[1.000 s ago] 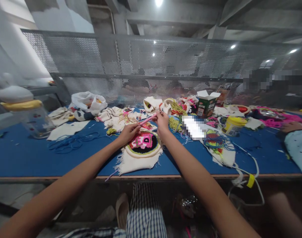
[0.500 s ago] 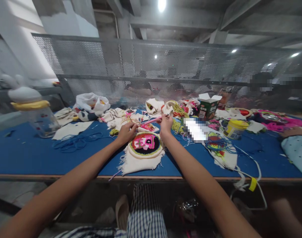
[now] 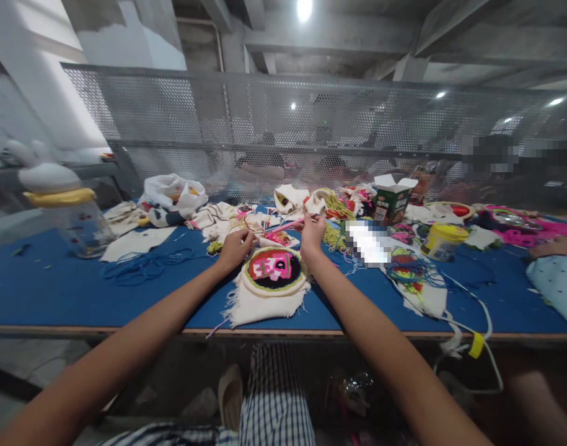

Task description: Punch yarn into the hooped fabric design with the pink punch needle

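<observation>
In the head view an embroidery hoop (image 3: 274, 292) lies on the blue table, holding white fringed cloth (image 3: 264, 313) worked in pink, red, white and black yarn. Just beyond it my right hand (image 3: 313, 236) is closed around a slim pink punch needle (image 3: 291, 225), which points left. My left hand (image 3: 237, 249) is closed near the tool's left end, fingertips pinched together; what they pinch is too small to make out. Both wrists flank the hoop, and neither hand grips it.
A rabbit-topped jar (image 3: 74, 214) stands left, near tangled blue yarn (image 3: 146, 265). Cloth scraps and yarn line the back, with a green box (image 3: 392, 201). To the right are a yellow-lidded tub (image 3: 443, 241), a white cable (image 3: 490, 319) and another person's sleeve (image 3: 555, 285).
My left hand has shifted very slightly left and its fingers have moved a little. My right hand keeps hold of the punch needle, and the hoop stays in place.
</observation>
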{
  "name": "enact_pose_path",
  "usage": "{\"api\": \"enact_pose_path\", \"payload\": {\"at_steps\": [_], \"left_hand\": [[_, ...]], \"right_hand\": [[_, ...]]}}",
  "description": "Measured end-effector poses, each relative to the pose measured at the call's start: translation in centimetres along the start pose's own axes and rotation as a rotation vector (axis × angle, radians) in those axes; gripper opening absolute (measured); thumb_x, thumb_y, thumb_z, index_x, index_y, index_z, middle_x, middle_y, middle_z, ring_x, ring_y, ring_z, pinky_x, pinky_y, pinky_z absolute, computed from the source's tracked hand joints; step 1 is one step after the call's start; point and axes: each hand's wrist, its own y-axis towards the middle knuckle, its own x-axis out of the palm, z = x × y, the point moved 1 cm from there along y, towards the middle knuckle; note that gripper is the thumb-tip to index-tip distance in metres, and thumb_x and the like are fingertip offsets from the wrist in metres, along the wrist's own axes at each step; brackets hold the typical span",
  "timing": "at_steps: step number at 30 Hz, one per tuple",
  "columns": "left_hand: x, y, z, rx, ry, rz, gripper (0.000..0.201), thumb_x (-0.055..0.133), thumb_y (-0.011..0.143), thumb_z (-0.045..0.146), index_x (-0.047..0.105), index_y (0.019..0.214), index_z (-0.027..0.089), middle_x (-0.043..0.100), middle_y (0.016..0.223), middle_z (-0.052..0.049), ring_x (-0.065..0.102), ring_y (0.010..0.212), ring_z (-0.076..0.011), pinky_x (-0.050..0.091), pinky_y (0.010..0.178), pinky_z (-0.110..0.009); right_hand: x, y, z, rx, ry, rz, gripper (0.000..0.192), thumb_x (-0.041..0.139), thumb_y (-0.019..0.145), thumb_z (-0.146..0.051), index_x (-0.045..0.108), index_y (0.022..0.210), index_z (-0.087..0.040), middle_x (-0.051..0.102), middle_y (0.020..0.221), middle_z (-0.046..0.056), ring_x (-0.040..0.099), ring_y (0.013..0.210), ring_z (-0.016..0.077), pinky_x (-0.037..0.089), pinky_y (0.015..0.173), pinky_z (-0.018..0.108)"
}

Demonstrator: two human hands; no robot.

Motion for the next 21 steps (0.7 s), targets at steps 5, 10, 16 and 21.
{"api": "enact_pose_path", "payload": {"at_steps": [5, 10, 16, 21], "left_hand": [[0.1, -0.1, -0.1, 0.016, 0.004, 0.029, 0.024, 0.049, 0.086, 0.030, 0.056, 0.102, 0.013, 0.060, 0.098, -0.006, 0.059, 0.082, -0.0164, 0.050, 0.071, -0.035], [0.1, -0.2, 0.2, 0.091, -0.007, 0.121, 0.023, 0.049, 0.086, 0.030, 0.056, 0.100, 0.013, 0.060, 0.096, -0.005, 0.059, 0.080, -0.0157, 0.050, 0.071, -0.034], [-1.1, -0.5, 1.7, 0.220, -0.009, 0.405, 0.021, 0.050, 0.085, 0.029, 0.058, 0.098, 0.014, 0.058, 0.099, -0.006, 0.054, 0.095, -0.0195, 0.042, 0.084, -0.042], [-1.9, -1.3, 3.4, 0.332, -0.026, 0.547, 0.018, 0.052, 0.083, 0.026, 0.065, 0.092, 0.018, 0.056, 0.089, -0.006, 0.051, 0.090, -0.0184, 0.041, 0.082, -0.035]], "right_hand": [[0.0, 0.2, 0.2, -0.024, -0.022, -0.019, 0.028, 0.048, 0.088, -0.030, 0.051, 0.110, -0.014, 0.058, 0.101, 0.006, 0.059, 0.080, 0.0148, 0.051, 0.068, 0.033], [-0.1, 0.4, 0.5, -0.073, -0.083, -0.116, 0.028, 0.048, 0.088, -0.031, 0.052, 0.109, -0.014, 0.058, 0.100, 0.006, 0.059, 0.079, 0.0145, 0.051, 0.067, 0.032], [0.9, -0.9, 0.7, -0.213, -0.223, -0.438, 0.021, 0.049, 0.087, -0.029, 0.056, 0.099, -0.012, 0.060, 0.090, 0.003, 0.059, 0.072, 0.0119, 0.051, 0.063, 0.029], [1.9, -2.9, 0.3, -0.432, -0.351, -0.634, 0.018, 0.050, 0.086, -0.028, 0.058, 0.092, -0.013, 0.060, 0.089, 0.003, 0.059, 0.076, 0.0127, 0.050, 0.067, 0.031]]}}
